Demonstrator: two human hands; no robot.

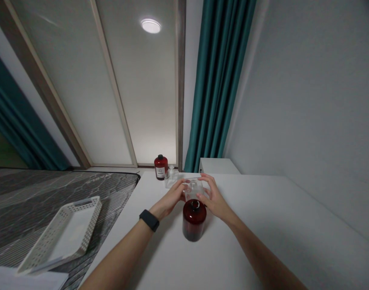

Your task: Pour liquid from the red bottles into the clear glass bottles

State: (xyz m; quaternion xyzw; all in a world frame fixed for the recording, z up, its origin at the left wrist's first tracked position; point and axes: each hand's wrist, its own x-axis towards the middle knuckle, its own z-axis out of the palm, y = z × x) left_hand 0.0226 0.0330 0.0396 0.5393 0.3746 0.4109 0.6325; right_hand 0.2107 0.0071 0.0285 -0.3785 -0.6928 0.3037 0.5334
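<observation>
On the white table [239, 241] a dark red, rounded bottle [194, 221] stands upright, closest to me, with a dark ring at its open-looking neck. Just behind it is a clear, transparent bottle [194, 188], partly hidden by my fingers and the red bottle. My left hand [174, 197] grips its left side, and a dark band circles that wrist. From the right, my right hand [213, 197] has thumb and fingers curved round the same clear bottle. Further back stand a second clear bottle [171, 175] and a red bottle [160, 167] with black cap and white label.
Left of the table, a white perforated basket [62, 229] rests on a grey patterned bedspread [18, 197], near some white sheets [30, 280]. A white cabinet [219, 166] stands beyond the far edge. Teal curtain [220, 80] and wall [308, 100] bound the right.
</observation>
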